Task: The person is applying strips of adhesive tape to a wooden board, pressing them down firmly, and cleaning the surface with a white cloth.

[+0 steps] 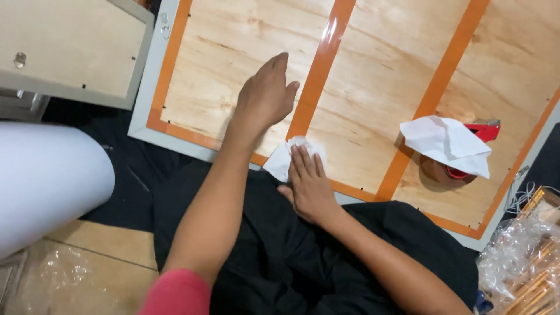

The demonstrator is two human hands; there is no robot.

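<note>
A large plywood board (373, 99) with orange tape strips and a grey frame lies in front of me. My left hand (265, 96) rests flat on the wood, fingers together, beside the middle orange strip (319, 67). My right hand (309, 184) presses flat on a crumpled white paper wipe (282, 158) at the board's near edge, where an orange strip runs along the frame. Neither hand grips anything.
A red tape dispenser (478, 137) with a brown tape roll sits on the board at right, half covered by a white sheet (446, 143). A white roll (46, 178) lies left, another framed panel (70, 49) top left, plastic-wrapped gold items (522, 262) bottom right. Black cloth (280, 256) covers my lap.
</note>
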